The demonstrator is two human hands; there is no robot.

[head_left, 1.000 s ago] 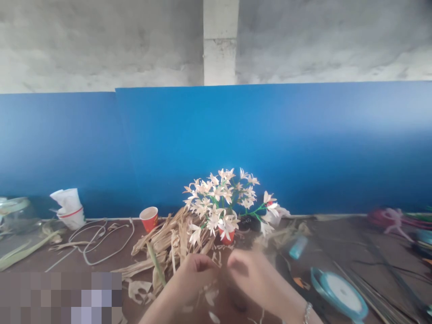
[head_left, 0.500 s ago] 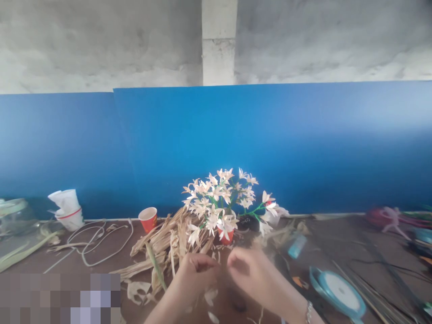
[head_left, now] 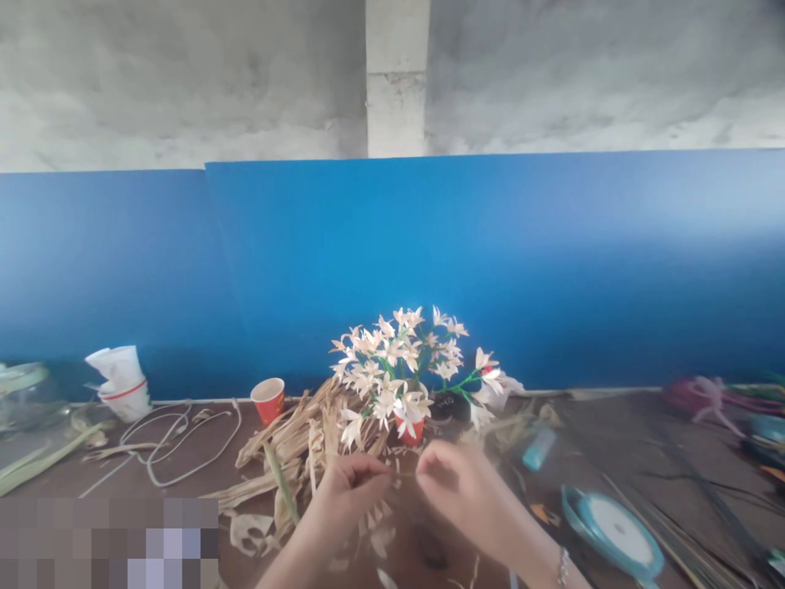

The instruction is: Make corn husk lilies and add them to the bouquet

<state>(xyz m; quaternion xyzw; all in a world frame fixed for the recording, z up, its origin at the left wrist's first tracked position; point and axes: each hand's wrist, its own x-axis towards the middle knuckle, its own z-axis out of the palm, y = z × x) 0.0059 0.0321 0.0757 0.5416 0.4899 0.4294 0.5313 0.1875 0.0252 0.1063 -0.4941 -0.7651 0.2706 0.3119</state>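
Note:
My left hand (head_left: 351, 492) is closed in a pinch at the lower middle of the head view. Facing it, my right hand (head_left: 457, 489), with a bracelet at the wrist, pinches too. A thin pale strand (head_left: 405, 474) spans the small gap between the fingertips; its exact kind is too fine to tell. Just beyond the hands stands a bunch of white handmade-looking flowers (head_left: 392, 360) on green stems, in a red paper cup (head_left: 410, 431). Loose white petals (head_left: 383, 540) lie on the brown table below the hands.
Dried husks (head_left: 294, 450) lie left of the flowers, near another red paper cup (head_left: 268, 401). Farther left are a white cable (head_left: 156, 470) and a white cup (head_left: 126, 398). A light-blue ribbon spool (head_left: 619, 532) and thin rods (head_left: 668, 523) lie right. A blue partition (head_left: 392, 237) closes the back.
My hands have shifted slightly, and the thin strand between the fingertips now shows more clearly. Both hands stay pinched; the flowers and other things stay put.

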